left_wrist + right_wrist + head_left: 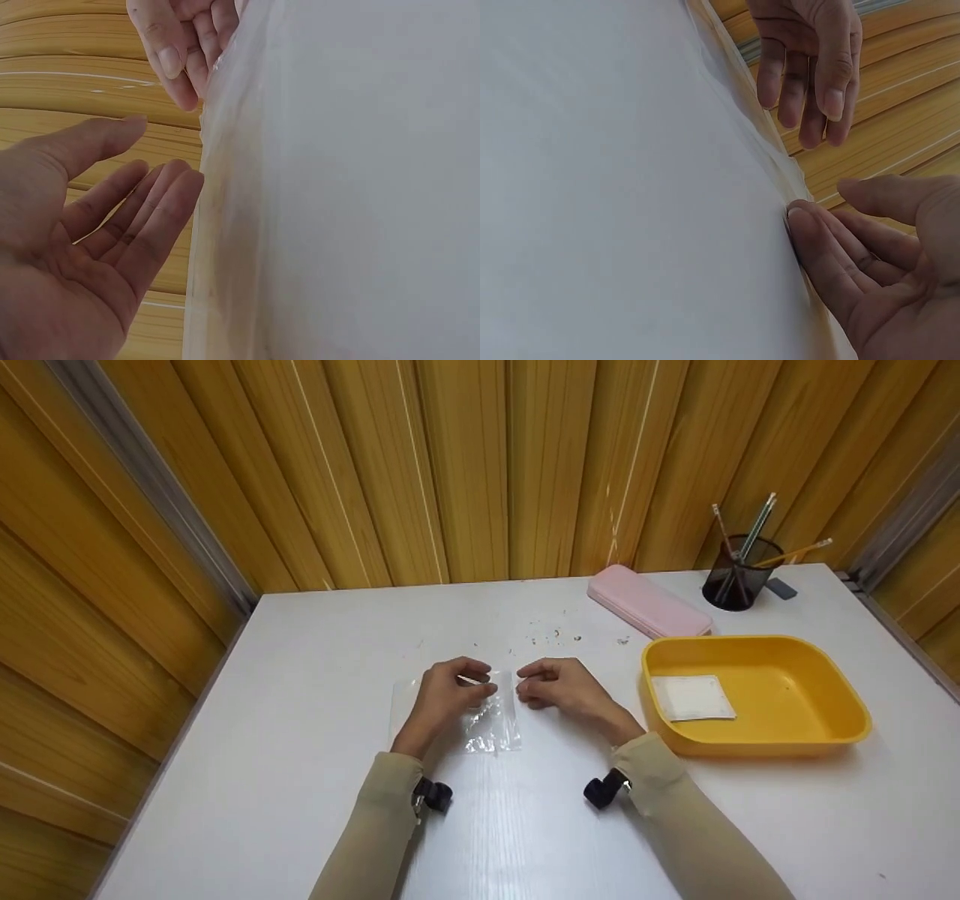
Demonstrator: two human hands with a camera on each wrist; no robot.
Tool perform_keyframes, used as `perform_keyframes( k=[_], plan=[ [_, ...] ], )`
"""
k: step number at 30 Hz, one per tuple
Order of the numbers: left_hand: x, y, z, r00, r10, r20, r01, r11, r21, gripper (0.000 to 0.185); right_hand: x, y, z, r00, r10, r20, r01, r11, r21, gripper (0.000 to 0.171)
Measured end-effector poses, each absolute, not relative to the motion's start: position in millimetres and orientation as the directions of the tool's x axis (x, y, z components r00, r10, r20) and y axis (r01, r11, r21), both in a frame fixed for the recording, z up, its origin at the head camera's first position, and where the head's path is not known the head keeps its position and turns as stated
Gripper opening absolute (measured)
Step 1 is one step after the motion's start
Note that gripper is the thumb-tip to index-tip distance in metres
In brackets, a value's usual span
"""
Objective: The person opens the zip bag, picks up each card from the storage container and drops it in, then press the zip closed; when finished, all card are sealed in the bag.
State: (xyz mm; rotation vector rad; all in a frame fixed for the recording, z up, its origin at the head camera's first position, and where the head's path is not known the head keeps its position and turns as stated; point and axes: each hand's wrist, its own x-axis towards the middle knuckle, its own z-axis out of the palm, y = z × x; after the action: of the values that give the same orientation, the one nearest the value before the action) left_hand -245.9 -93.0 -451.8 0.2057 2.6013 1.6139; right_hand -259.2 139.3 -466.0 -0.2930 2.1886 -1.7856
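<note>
- The clear bag (491,727) lies flat on the bench (315,682), a little left of midway between its left and right edges, well in from the far edge.
- The left grip (442,701) is over the bag, thumb standing apart from loosely bent fingers; nothing shows between them. Whether its fingertips touch the film I cannot tell.
- The right grip (566,690) sits just beside the bag's right side, on the side toward the bench's right edge. Its thumb, too, is clear of the bent fingers, and it appears to have hold of nothing.
- Thin, shiny and wrinkled, the bag should be very light and limp; it will likely fold rather than push, and drift at a puff of air.
- The film looks slippery and may cling flat to the smooth bench, so a bare edge could be awkward to lift.
- Best hold, I judge: a fine thumb-and-finger pinch at the bag's right-hand corners, where the film lies free of the left grip. A light pull should do; a hard one could stretch or split it.
- A paler flat patch shows left of the left grip; whether it belongs to the bag is unclear.
- Small crumbs (556,634) lie toward the bench's far edge; static film might pick them up.
</note>
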Motion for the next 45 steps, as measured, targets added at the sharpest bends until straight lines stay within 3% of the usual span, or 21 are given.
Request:
perform_keyframes(
  k=[20, 45],
  plan=[
    [-241.1, -89.6, -464.1, -0.977, 0.207, -0.053, 0.024, 0.353, 0.935, 0.019, -252.8, 124.6, -469.2, -0.905, -0.355, -0.233, 0.214, 0.093, -0.972, 0.028],
    [-238.0, -88.6, -467.5, -0.967, 0.254, -0.029, 0.052, 0.31, 0.949, 0.017, -247.7, 116.6, -474.2, -0.914, -0.35, -0.206, 0.192, 0.073, -0.979, 0.025]
  ],
)
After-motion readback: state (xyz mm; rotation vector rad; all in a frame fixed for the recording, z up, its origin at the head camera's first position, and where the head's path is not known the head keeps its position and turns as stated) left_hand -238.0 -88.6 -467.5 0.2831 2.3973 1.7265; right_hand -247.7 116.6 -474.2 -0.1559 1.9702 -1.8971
